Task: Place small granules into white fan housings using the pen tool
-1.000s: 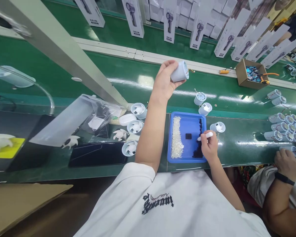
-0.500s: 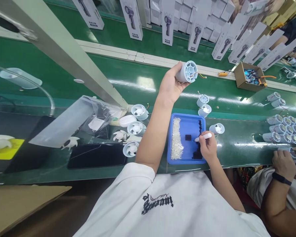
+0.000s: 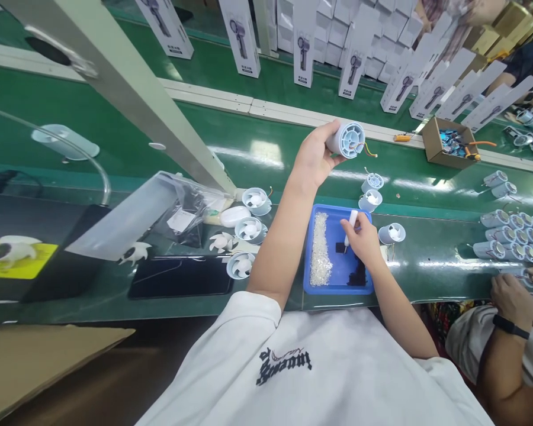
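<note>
My left hand (image 3: 315, 152) is wrapped round a light blue fan housing (image 3: 350, 140), raised above the bench with its spoked end showing and thin coloured wires hanging out. In my right hand (image 3: 363, 236) is a white pen-shaped tool (image 3: 351, 226), held upright with its thin tip down at a small black square (image 3: 340, 248). That square lies in a blue tray (image 3: 336, 284). Clear-white small pieces (image 3: 320, 254) fill the tray's left side, and small black pieces (image 3: 357, 275) lie at its right, partly behind my hand.
More fan housings (image 3: 391, 233) stand right of the tray and others (image 3: 251, 229) left of my forearm. A black flat panel (image 3: 180, 277) lies at the left. Beyond are a cardboard box (image 3: 450, 145) and white printed boxes (image 3: 302, 59). A co-worker's hand (image 3: 513, 299) works at the right.
My right hand has moved left across the tray, and the tool has gone from slanted to upright over the black square. The left hand still holds the housing, slightly lower in view.
</note>
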`<action>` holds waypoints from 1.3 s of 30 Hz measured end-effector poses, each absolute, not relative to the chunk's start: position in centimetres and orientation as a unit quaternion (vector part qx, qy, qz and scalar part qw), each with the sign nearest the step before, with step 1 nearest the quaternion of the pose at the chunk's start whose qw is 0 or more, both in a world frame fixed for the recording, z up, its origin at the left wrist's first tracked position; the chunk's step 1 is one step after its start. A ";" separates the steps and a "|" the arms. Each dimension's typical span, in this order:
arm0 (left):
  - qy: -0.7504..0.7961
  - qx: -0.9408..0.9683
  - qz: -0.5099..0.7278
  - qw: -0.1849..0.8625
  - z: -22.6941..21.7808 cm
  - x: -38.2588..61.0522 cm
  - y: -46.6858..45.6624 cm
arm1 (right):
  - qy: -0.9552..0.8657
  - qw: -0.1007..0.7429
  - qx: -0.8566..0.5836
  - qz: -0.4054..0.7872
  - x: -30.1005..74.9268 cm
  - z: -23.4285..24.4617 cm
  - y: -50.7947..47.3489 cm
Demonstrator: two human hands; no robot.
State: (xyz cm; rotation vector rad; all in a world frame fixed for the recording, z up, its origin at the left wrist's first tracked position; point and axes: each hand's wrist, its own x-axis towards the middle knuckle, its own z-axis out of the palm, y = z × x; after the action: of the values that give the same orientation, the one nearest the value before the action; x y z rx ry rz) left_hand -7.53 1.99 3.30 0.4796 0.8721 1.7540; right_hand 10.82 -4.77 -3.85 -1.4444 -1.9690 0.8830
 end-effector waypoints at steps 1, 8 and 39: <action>0.366 0.198 0.737 0.533 3.5 -7.5 1.8 | -0.727 0.275 -0.535 0.332 11.1 -3.8 -4.9; 0.364 0.186 0.728 0.550 4.1 -7.5 1.3 | -0.676 0.340 -0.505 0.415 13.0 -4.5 -6.7; 0.408 0.216 0.697 0.549 4.3 -6.3 1.2 | -0.786 0.413 -0.383 0.256 15.1 -6.2 -8.0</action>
State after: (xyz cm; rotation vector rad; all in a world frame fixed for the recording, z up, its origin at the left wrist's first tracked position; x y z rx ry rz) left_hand -6.34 1.24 4.26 0.5110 0.9660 1.6504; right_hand 15.08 -7.98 -6.17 -0.9618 -1.9753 0.6442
